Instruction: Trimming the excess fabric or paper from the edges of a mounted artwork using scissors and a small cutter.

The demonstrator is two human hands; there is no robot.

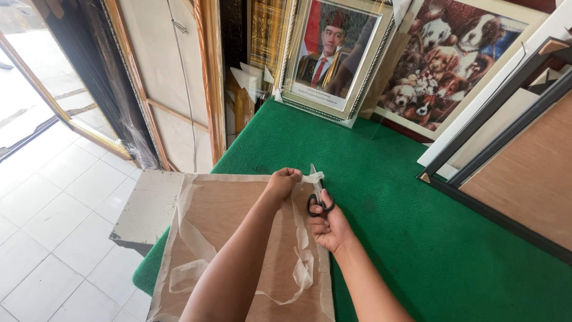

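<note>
A brown board edged with pale tape lies on the green table in front of me. My left hand pinches the end of a pale tape strip at the board's far right corner. My right hand holds black-handled scissors, their blades pointing away from me and meeting the strip beside my left fingers. Loose curls of cut tape lie on the board near my forearms.
A framed portrait and a framed picture of puppies lean at the table's far edge. Dark frames with brown backing lie at right. A small white stand sits left of the table on a white tiled floor.
</note>
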